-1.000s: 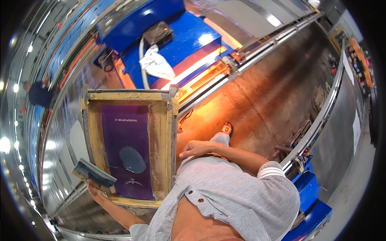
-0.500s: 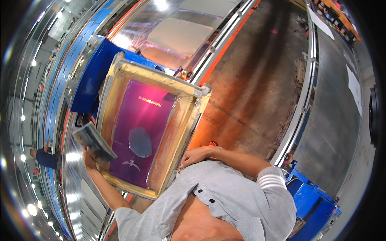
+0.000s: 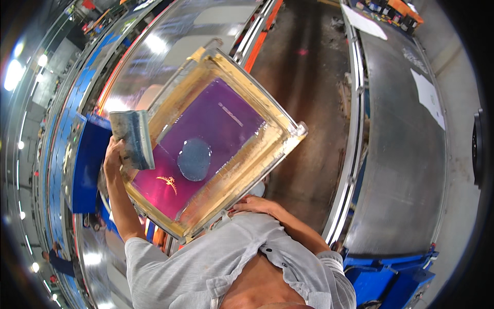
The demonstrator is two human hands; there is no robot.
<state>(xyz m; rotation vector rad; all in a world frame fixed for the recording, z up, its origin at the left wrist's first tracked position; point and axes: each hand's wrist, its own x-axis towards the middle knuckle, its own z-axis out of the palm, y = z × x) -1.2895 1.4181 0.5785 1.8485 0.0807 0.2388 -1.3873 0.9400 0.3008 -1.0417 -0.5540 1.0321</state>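
My left hand (image 3: 114, 154) is closed on a wide squeegee (image 3: 135, 140) with a blue-grey, stained blade, raised over the left side of a screen-printing frame (image 3: 267, 149). This frame is tilted and has worn, yellowish borders. Its purple mesh (image 3: 226, 110) carries a small light motif at the near end and a thin light line of marks farther off. A rounded blue-grey patch (image 3: 194, 159) lies in the middle of the mesh. My right hand (image 3: 256, 204) is curled at the frame's near right edge, close to my waist, and grips it; the fingertips are partly hidden.
A long metal-topped table (image 3: 406, 170) with white sheets runs along the right, ending at a blue cabinet (image 3: 383, 283). Another shiny table (image 3: 180, 38) extends beyond the frame. A blue panel (image 3: 91, 165) stands at left. One person (image 3: 60, 262) is at the far lower left.
The frame has turned clockwise and shifted right relative to the tables. The squeegee has swung more upright in my left hand. My right hand stays at the frame's near edge.
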